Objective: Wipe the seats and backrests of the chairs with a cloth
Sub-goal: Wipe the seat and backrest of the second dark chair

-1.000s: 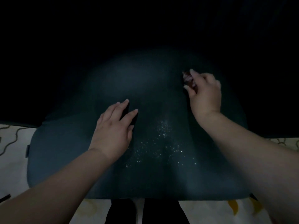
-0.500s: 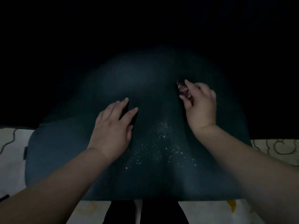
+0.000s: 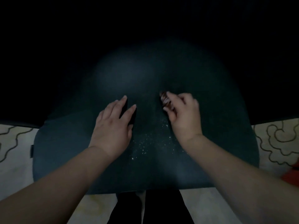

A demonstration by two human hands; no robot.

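Note:
A dark blue-grey padded chair seat (image 3: 68,152) fills the middle of the dim view, with pale specks (image 3: 150,143) scattered near its centre. My left hand (image 3: 113,126) rests flat on the seat, fingers straight and pointing away from me. My right hand (image 3: 182,115) lies just to its right and grips a small bunched brownish cloth (image 3: 165,99) against the seat. Most of the cloth is hidden under the fingers. The backrest is lost in the darkness beyond the seat.
A pale floor covering (image 3: 278,143) with dark swirl lines shows on both sides of the seat. Something orange-red (image 3: 291,175) lies at the right edge. My dark-clothed legs (image 3: 145,207) stand below the seat's front edge. Everything above is black.
My right hand has drawn the cloth toward me and to the left across the seat, ending close to the left hand. The left hand has stayed in place.

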